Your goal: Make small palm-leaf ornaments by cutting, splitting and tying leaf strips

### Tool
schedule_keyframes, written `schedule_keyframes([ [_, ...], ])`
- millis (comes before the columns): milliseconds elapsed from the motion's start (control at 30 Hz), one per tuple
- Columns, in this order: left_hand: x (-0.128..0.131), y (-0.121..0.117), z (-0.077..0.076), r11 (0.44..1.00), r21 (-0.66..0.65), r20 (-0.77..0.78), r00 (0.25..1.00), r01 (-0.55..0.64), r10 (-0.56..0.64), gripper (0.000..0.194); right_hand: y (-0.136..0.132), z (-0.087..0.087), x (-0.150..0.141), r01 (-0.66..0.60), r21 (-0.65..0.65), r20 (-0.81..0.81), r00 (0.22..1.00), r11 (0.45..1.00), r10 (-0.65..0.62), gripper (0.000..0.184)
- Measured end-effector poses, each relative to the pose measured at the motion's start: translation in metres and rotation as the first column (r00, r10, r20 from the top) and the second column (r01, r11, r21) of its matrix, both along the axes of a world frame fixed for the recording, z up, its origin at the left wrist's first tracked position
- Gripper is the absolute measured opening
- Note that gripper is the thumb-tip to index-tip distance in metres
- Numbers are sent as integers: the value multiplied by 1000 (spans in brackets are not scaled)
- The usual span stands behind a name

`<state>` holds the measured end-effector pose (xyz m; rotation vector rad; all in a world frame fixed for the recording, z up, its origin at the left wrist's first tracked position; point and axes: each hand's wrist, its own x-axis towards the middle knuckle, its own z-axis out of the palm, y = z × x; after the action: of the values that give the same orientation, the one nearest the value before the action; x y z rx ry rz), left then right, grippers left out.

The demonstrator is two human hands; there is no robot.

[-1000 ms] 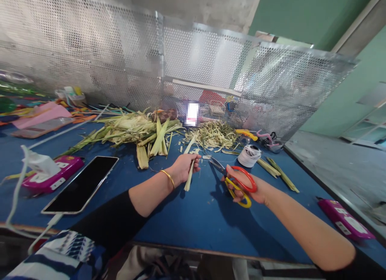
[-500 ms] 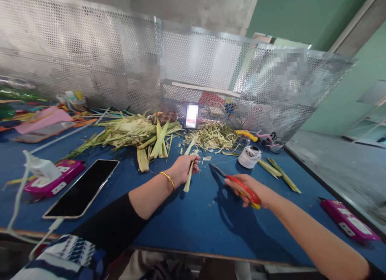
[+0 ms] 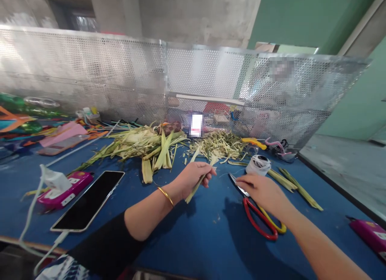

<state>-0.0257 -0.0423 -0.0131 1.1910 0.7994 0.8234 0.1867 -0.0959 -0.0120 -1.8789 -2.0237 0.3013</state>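
Observation:
My left hand [image 3: 192, 176] is closed on a pale green leaf strip [image 3: 196, 187], holding it just above the blue table [image 3: 211, 239]. My right hand [image 3: 261, 191] hovers palm down over the red and yellow scissors [image 3: 259, 217], which lie flat on the table with their blades pointing away. The fingers are stretched out and loose, apart from the handles. A spool of white thread [image 3: 258, 165] stands just beyond the right hand.
A heap of long green leaves [image 3: 141, 141] and a pile of cut scraps [image 3: 220, 145] lie at the back. A black phone [image 3: 89, 199] and a pink case [image 3: 64, 189] sit left. Another pink case [image 3: 369, 233] is at the right edge. A perforated metal screen [image 3: 120, 79] borders the table.
My right hand has set the scissors down on the table and let go of them. The left hand has kept hold of the leaf strip and risen a little.

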Motion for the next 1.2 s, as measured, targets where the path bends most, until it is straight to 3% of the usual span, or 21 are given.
schedule_keyframes([
  [33, 1, -2, 1, 1000, 12, 2, 1000, 9, -9, 21, 6, 1, -8, -56, -31, -239, 970, 998, 47, 27],
  [67, 1, -5, 1, 1000, 15, -1, 1000, 24, -24, 20, 12, 0, -17, -81, -81, -468, 883, 993, 34, 29],
  [133, 4, -8, 0, 999, 12, -6, 999, 48, -48, 18, 20, -6, -34, -181, -120, -781, 624, 976, 20, 32],
  [233, 7, -11, -5, 997, 10, -10, 997, 81, -81, 22, 23, -18, -51, -275, -34, -956, 290, 961, 49, 31],
  [300, 9, -12, -8, 995, -4, -26, 995, 99, -99, 23, 21, -24, -54, -257, -20, -983, 179, 966, 28, 29],
  [333, 10, -13, -10, 994, -18, -36, 994, 105, -106, 22, 19, -25, -53, -236, -23, -987, 161, 972, 16, 28],
  [500, 14, -14, -14, 988, -81, -58, 989, 130, -135, 19, 16, -28, -46, -128, -19, -957, 289, 992, 19, 26],
  [733, 15, -14, -18, 985, -149, -27, 995, 86, -91, 17, 15, -30, -48, -37, 9, -948, 318, 999, 20, 25],
  [867, 12, -12, -14, 974, -206, 36, 995, 93, -88, 15, 16, -26, -42, -99, -28, -937, 348, 995, 8, 25],
  [1033, 9, -8, -8, 959, -272, 96, 994, 84, -60, 19, 16, -26, -35, -373, -182, -926, 375, 910, -31, 36],
  [1100, 9, -7, -9, 948, -300, 100, 992, 106, -80, 18, 16, -29, -36, -382, -202, -921, 386, 902, -42, 32],
  [1200, 10, -8, -10, 941, -318, 96, 992, 112, -86, 18, 16, -32, -38, -287, -243, -901, 420, 926, -107, 27],
])
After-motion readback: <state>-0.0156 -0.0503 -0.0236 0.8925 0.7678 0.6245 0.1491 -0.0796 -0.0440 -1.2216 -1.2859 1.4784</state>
